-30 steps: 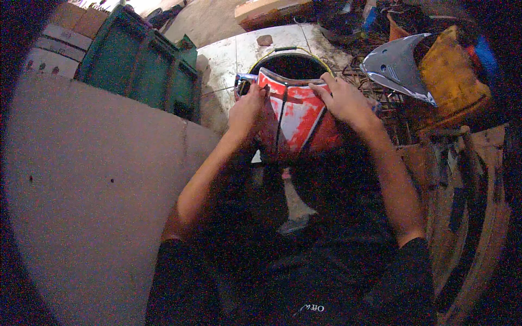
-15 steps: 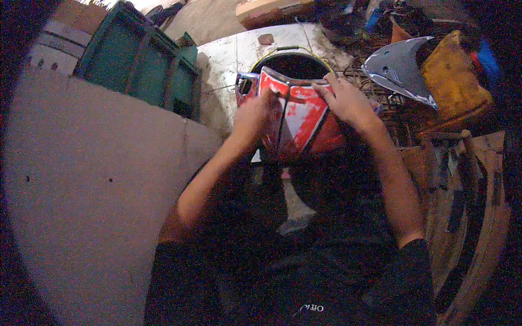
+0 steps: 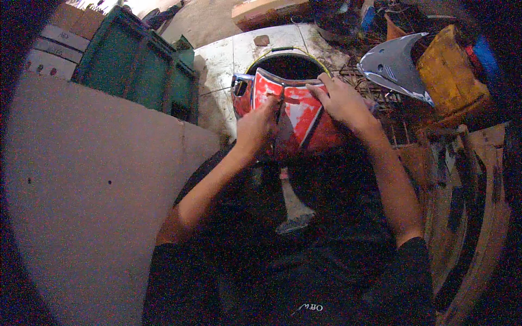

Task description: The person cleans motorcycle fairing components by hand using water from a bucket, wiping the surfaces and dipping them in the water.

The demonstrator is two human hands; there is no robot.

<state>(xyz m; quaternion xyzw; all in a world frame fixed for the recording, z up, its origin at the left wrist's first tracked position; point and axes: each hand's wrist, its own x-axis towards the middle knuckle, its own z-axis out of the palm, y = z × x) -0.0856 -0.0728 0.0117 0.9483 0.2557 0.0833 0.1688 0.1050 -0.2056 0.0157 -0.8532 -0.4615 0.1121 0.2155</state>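
Note:
A red and white motorcycle body panel (image 3: 299, 117) with patchy, worn paint and dark lines leans over my lap, in front of a black bucket (image 3: 288, 66). My left hand (image 3: 256, 126) lies on the panel's left face with its fingers bent together and pressed to the surface; whatever may be under them is hidden. At the upper right edge of the panel, my right hand (image 3: 345, 103) grips the rim, its fingers curled over it. A shiny part with a dark opening (image 3: 242, 87) shows at the panel's left side.
A pale wall (image 3: 98, 152) runs along my left, with a green cabinet (image 3: 136, 65) behind it. On the right stand a grey fairing piece (image 3: 394, 68) and a yellow container (image 3: 454, 81). A small stone (image 3: 261, 41) rests on the white tiles (image 3: 215, 62).
My left hand has slid a little right and down across the panel. My right hand keeps its hold on the rim. The whole view has shifted slightly.

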